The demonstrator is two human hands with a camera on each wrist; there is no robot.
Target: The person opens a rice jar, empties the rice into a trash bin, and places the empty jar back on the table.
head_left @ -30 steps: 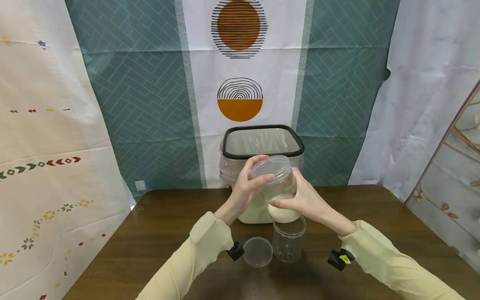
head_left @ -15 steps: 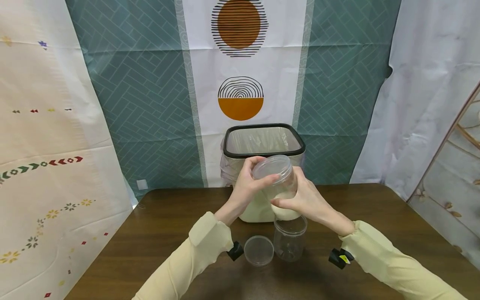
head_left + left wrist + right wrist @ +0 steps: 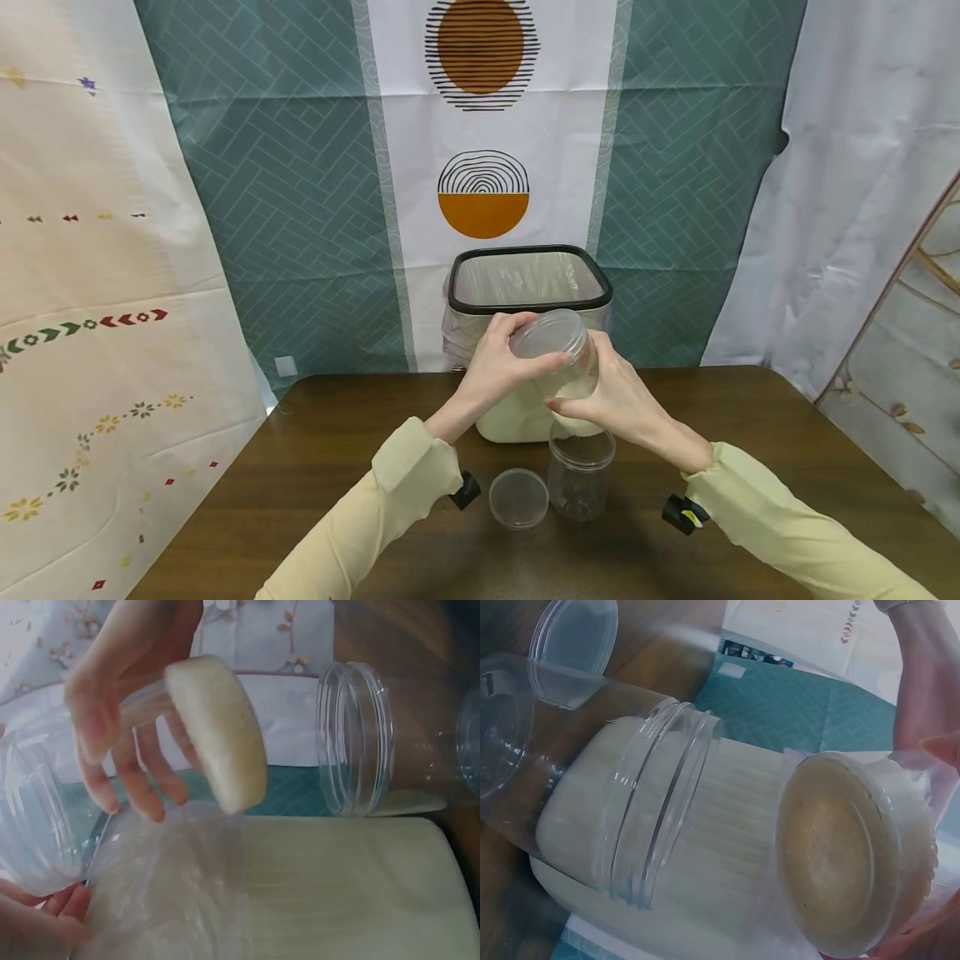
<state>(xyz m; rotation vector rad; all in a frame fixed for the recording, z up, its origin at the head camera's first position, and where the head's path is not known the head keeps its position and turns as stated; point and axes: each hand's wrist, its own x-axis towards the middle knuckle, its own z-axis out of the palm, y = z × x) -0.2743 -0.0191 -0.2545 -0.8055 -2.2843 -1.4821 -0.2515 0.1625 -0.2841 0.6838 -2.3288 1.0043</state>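
Observation:
A clear plastic jar (image 3: pixel 564 382), tilted and raised off the table, is held between both hands. Pale, fine-looking contents (image 3: pixel 217 735) lie in its bottom, also visible through the jar's base (image 3: pixel 829 855). My left hand (image 3: pixel 493 365) grips the clear lid (image 3: pixel 551 332) at the top, thumb along its near edge. My right hand (image 3: pixel 621 402) wraps around the jar's body from the right. Right below stands a second clear jar (image 3: pixel 579 492), uncovered, with nothing seen in it. Beside it, a loose clear lid (image 3: pixel 518 498) lies flat on the table.
Behind the hands stands a pale bin with a black rim (image 3: pixel 530 308) and a translucent liner (image 3: pixel 525 282). The brown wooden table (image 3: pixel 315 467) spreads out on both sides. Patterned cloths (image 3: pixel 292 192) hang behind it.
The left thumb has moved right along the held lid. The held jar has shifted slightly right, both hands still on it. The standing jar and loose lid stay in place.

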